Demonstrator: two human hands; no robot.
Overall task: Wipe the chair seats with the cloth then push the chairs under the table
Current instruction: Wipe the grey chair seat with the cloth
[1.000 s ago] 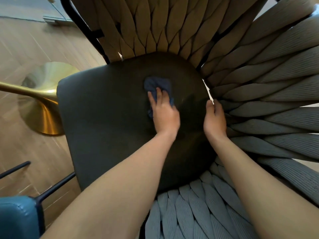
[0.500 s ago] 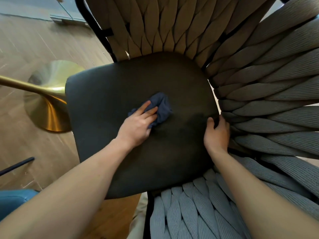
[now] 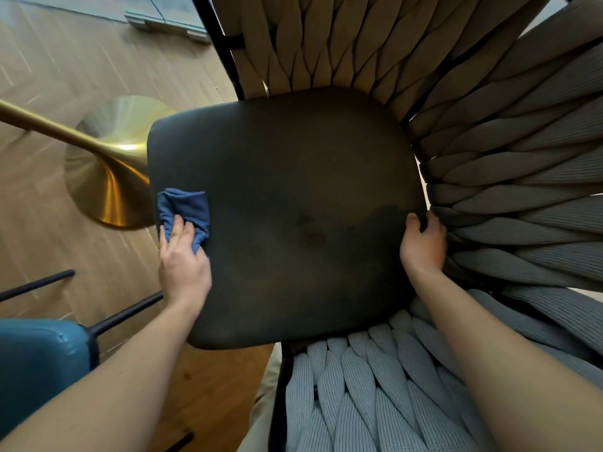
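Note:
A dark grey chair seat (image 3: 293, 207) fills the middle of the view, ringed at the back and right by a woven rope backrest (image 3: 509, 177). A crumpled blue cloth (image 3: 186, 210) lies at the seat's left edge. My left hand (image 3: 182, 256) presses it down with fingers laid over it. My right hand (image 3: 424, 243) grips the seat's right edge where it meets the backrest, fingers curled over the rim.
A brass table pedestal with a flared base (image 3: 107, 171) stands on the wooden floor (image 3: 49, 76) left of the seat. A blue chair seat (image 3: 36, 363) with black legs (image 3: 127, 314) sits at the lower left. A glass edge shows at the top left.
My left hand has swept the cloth from the seat's middle to its left edge. My right hand stays on the seat's right edge. The view has shifted so the seat sits further right.

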